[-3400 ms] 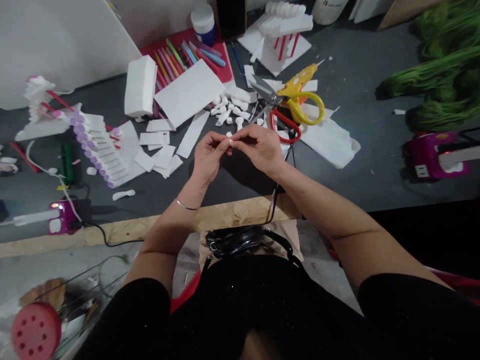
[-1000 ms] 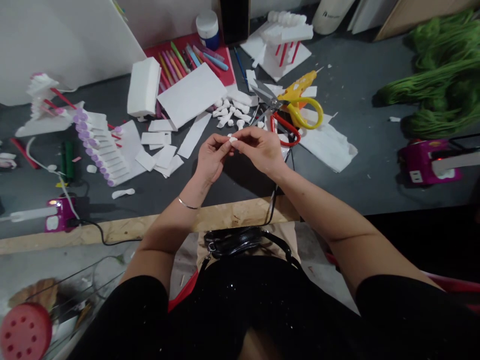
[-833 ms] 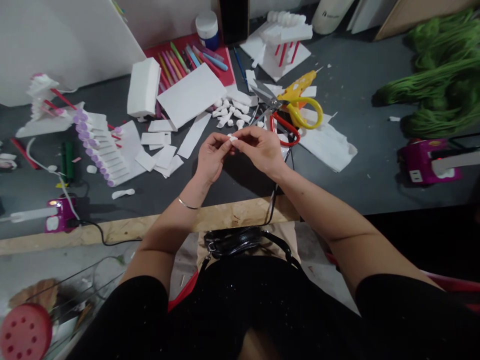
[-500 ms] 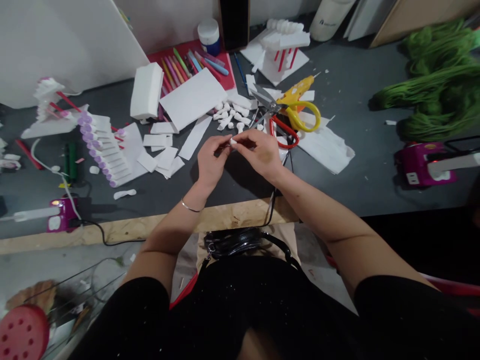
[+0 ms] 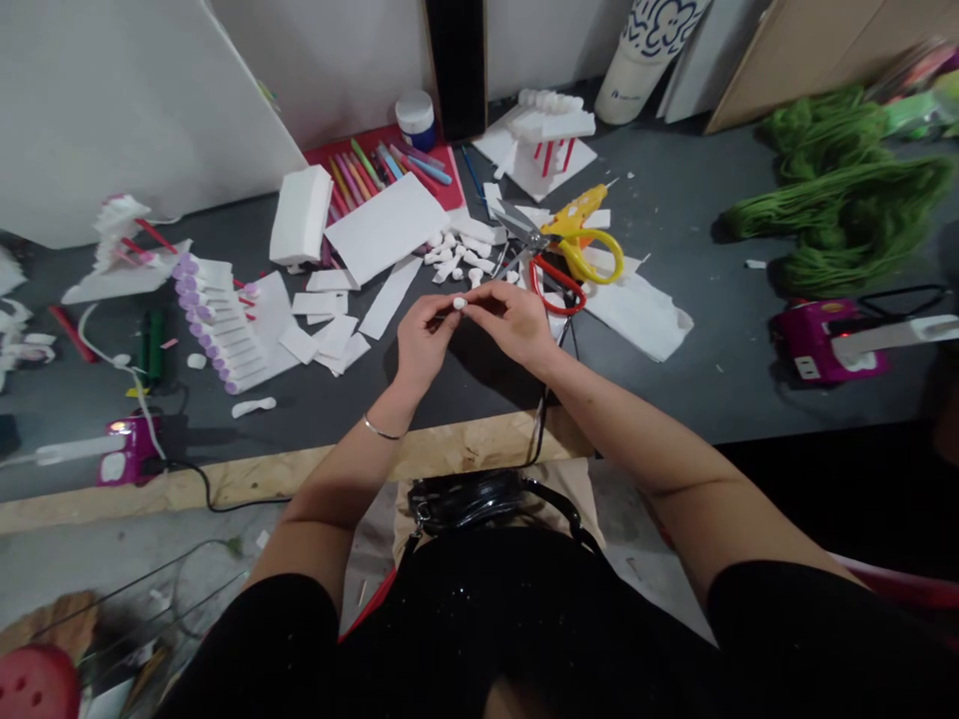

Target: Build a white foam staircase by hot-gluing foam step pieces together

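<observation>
A small white piece point(image 5: 460, 303), perhaps rolled or twisted paper, is pinched between the fingertips of both hands. My left hand point(image 5: 425, 338) closes on it from one side, and my right hand point(image 5: 513, 322) meets it from the other. Beyond the fingertips lies a pile of similar white twisted pieces point(image 5: 448, 262). Right of the pile are scissors with yellow handles point(image 5: 599, 258) and red-handled scissors point(image 5: 559, 300). White rectangular cards point(image 5: 330, 340) are scattered left of my left hand.
A stepped white model with purple dots point(image 5: 217, 325) stands at left, and a white model on red posts point(image 5: 550, 130) at back. Felt pens point(image 5: 367, 175), green yarn point(image 5: 846, 200), a white bottle point(image 5: 636, 75) and two purple glue-gun stands point(image 5: 813, 345) share the dark table point(image 5: 674, 399).
The view has shifted, showing more of the table's back. Both hands stay together, and the white piece's rounded end now shows more plainly between the fingertips.
</observation>
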`<state>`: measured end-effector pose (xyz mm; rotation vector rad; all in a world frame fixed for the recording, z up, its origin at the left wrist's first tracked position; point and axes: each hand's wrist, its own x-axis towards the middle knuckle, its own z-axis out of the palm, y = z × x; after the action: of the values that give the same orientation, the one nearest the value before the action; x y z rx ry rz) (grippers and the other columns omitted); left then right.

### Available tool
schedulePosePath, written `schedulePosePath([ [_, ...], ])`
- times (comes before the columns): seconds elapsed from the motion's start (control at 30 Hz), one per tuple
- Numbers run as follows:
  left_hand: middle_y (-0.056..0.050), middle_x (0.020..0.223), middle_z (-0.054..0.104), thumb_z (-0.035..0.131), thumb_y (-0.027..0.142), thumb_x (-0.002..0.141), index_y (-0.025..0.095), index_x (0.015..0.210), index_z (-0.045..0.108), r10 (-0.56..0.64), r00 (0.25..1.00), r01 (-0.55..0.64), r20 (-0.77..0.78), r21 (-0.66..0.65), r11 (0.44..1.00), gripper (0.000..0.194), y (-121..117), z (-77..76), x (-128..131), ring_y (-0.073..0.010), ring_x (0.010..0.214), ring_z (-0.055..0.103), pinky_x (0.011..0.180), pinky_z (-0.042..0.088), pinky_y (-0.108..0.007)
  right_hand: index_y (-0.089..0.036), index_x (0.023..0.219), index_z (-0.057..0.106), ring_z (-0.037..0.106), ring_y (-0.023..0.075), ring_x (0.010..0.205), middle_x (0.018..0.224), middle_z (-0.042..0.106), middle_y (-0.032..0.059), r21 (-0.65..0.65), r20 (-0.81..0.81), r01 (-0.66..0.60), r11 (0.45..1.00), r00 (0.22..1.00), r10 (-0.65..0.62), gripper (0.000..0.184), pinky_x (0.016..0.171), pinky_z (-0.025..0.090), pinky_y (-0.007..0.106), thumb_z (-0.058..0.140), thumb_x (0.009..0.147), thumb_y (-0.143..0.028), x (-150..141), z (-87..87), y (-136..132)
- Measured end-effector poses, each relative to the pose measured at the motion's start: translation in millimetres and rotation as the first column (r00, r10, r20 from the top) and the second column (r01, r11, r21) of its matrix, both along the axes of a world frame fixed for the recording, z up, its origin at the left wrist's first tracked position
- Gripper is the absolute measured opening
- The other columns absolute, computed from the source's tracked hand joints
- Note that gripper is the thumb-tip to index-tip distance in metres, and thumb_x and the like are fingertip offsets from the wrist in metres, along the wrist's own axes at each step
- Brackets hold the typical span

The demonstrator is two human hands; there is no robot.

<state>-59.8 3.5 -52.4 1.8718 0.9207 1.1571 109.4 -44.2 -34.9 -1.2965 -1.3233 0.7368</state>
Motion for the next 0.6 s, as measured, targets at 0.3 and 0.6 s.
schedulePosePath([
  [0.3,-0.008,0.113,0.082,0.074,0.059,0.093,0.025,0.123,0.078,-0.018,0.998,0.021,0.053,-0.040,0.999,0.045,-1.9,-4.0,0.7,-0.0176,0.098,0.078,0.085,0.063,-0.030,-0.023,0.090,0.077,0.072,0.0176,0.079,0.088,0.081,0.0020,0.043,0.093,0.018,0.999,0.995,-0.022,0.007,0.075,0.056,0.032,0.070,0.088,-0.024,2.3,1.9,-0.6],
  [0.6,-0.009,0.111,0.082,0.070,0.056,0.096,0.023,0.116,0.080,0.015,0.999,-0.015,0.039,-0.019,1.000,0.040,-2.1,-1.0,0.9,-0.0172,0.094,0.078,0.078,0.062,-0.028,-0.022,0.092,0.070,0.070,0.0162,0.078,0.090,0.078,0.0035,0.039,-0.019,0.003,0.999,1.000,-0.002,0.011,0.075,0.057,0.032,0.067,0.088,-0.031,-2.0,0.3,0.1],
])
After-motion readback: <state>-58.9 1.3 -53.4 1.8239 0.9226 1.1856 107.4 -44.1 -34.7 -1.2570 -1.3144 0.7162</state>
